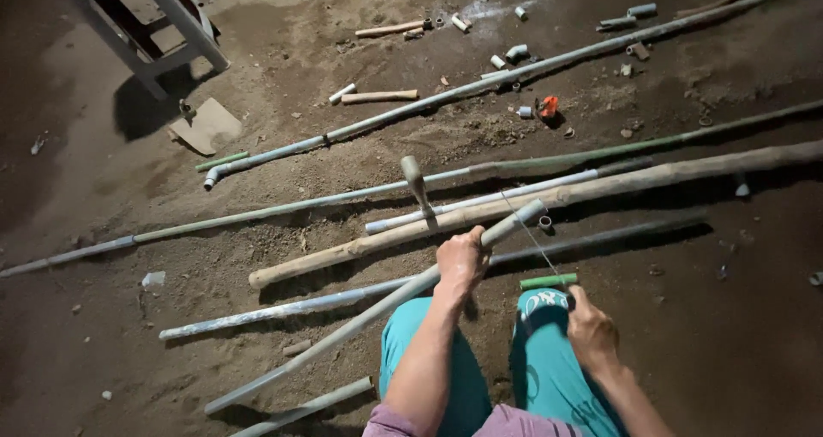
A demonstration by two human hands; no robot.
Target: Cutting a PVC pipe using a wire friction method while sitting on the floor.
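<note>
My left hand [463,261] is closed around a long grey pipe [343,327] near its far end. The pipe slants up from the lower left, and that end rests on a thick wooden pole [651,178]. My right hand [591,330] grips the green handle [549,281] of a thin saw blade [525,231]. The blade runs up and to the left, reaching the pipe's end just beyond my left hand. Both hands are above my knees in teal trousers [549,377].
Several long pipes [283,207] lie side by side on the dirt floor. Short pipe offcuts, fittings [517,53] and an orange object [549,107] are scattered at the back. A white stool [150,21] and a cardboard scrap [206,126] are at the upper left.
</note>
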